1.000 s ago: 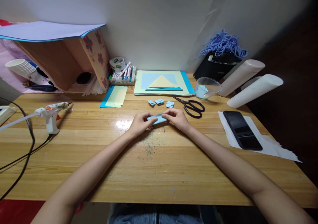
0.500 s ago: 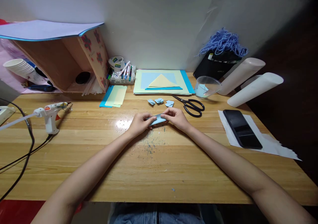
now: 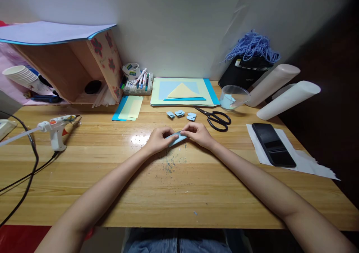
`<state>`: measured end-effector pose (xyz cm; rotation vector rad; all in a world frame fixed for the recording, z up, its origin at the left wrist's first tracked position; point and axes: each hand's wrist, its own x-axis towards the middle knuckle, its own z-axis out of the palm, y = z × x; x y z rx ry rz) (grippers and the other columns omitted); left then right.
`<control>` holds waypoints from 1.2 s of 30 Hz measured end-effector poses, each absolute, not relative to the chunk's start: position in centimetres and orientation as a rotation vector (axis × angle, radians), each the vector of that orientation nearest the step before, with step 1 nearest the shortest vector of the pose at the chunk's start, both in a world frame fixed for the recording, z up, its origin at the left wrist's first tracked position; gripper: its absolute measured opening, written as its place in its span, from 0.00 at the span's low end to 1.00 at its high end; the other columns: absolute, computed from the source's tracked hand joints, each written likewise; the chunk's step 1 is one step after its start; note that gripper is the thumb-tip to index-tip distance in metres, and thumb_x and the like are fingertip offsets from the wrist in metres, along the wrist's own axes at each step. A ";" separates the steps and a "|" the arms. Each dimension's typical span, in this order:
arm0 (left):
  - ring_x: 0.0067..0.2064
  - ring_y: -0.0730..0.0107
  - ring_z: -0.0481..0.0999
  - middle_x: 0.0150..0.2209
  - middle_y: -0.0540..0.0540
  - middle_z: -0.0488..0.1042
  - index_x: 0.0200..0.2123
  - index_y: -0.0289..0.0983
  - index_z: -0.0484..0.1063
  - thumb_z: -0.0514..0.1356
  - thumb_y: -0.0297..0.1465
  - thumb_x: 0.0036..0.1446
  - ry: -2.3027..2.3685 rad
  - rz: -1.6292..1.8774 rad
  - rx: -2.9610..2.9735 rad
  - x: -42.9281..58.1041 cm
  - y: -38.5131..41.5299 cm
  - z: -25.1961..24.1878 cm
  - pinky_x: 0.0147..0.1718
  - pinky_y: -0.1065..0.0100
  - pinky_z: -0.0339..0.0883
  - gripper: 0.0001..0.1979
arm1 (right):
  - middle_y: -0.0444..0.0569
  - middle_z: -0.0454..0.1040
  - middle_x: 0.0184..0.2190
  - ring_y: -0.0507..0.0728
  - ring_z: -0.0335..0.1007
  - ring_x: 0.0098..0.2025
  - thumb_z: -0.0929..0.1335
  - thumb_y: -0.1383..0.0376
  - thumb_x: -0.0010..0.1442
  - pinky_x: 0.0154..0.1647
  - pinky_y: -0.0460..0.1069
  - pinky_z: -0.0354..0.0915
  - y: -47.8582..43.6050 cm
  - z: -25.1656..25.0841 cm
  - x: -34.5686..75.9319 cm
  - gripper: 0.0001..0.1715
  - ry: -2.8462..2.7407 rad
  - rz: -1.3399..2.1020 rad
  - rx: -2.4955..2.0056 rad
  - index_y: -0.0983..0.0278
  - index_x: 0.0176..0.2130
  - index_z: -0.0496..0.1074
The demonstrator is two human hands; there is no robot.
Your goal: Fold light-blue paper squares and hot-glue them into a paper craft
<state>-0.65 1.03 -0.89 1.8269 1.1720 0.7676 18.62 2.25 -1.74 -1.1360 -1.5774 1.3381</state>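
Observation:
A small light-blue paper piece [image 3: 176,138] lies at the middle of the wooden desk [image 3: 179,185], pinched at both ends. My left hand [image 3: 158,140] grips its left end with curled fingers. My right hand [image 3: 198,135] grips its right end, thumb and fingertips pressed together on the paper. Just beyond my hands lie several small folded blue paper bits [image 3: 181,115].
Black scissors [image 3: 217,119] lie right of the bits. Coloured paper sheets [image 3: 183,92], a marker box [image 3: 138,84] and a clear cup [image 3: 234,97] stand behind. A phone [image 3: 273,144] on white paper is at right, a glue gun [image 3: 56,127] with cable at left.
My hands have drawn slightly closer together and the blue paper between them looks narrower and more folded. Nothing else on the desk has moved.

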 end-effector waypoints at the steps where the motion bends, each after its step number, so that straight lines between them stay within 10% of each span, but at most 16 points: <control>1: 0.27 0.75 0.66 0.25 0.49 0.73 0.27 0.33 0.73 0.57 0.41 0.52 1.169 0.764 1.838 -0.7 1.0 -0.9 0.26 0.73 0.56 0.16 | 0.45 0.71 0.22 0.51 0.67 0.25 0.72 0.57 0.47 0.26 0.47 0.65 2.2 -1.8 18.7 0.14 -1.589 1.334 -1.135 0.65 0.25 0.70; 36: 0.23 0.78 0.62 0.21 0.52 0.65 0.25 0.33 0.65 0.58 0.40 0.53 1.128 1.007 1.556 0.0 0.6 -1.7 0.23 0.74 0.56 0.15 | 0.52 0.76 0.22 0.49 0.70 0.20 0.68 0.51 0.52 0.19 0.43 0.63 1.0 -1.6 17.3 0.23 -1.465 1.682 -1.070 0.70 0.26 0.72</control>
